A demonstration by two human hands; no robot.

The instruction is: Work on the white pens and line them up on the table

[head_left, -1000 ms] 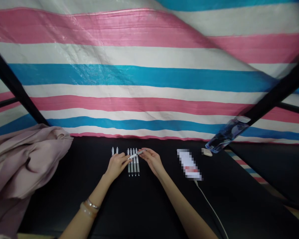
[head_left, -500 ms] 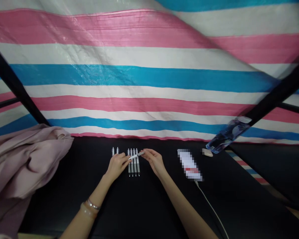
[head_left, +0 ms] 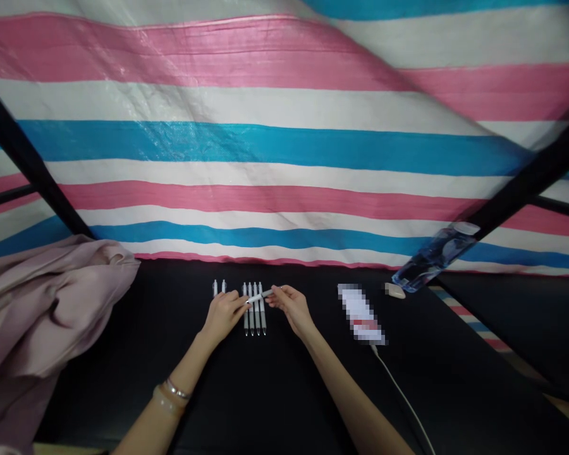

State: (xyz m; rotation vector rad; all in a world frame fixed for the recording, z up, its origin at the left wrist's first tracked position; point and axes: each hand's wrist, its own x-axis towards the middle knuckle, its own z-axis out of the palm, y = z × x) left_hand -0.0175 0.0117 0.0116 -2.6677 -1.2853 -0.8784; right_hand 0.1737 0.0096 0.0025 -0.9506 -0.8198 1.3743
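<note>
My left hand (head_left: 224,311) is closed on one end of a white and grey pen (head_left: 256,297). At the pen's other, grey end, the fingertips of my right hand (head_left: 291,308) pinch it. The pen slants across several similar pens (head_left: 255,322) that lie side by side on the black surface, tips toward me. Two more pens (head_left: 219,287) lie to the left, their lower parts hidden behind my left hand.
A phone-like blurred slab (head_left: 361,316) with a white cable (head_left: 404,395) lies on the right. Past it are a small white object (head_left: 395,291) and a clear bottle (head_left: 434,258). Pinkish cloth (head_left: 52,303) is heaped at left. Striped sheeting (head_left: 265,145) hangs behind the black surface (head_left: 265,398).
The fingers of my right hand have shifted slightly on the pen's grey end. My left hand and the pens on the surface have stayed in place.
</note>
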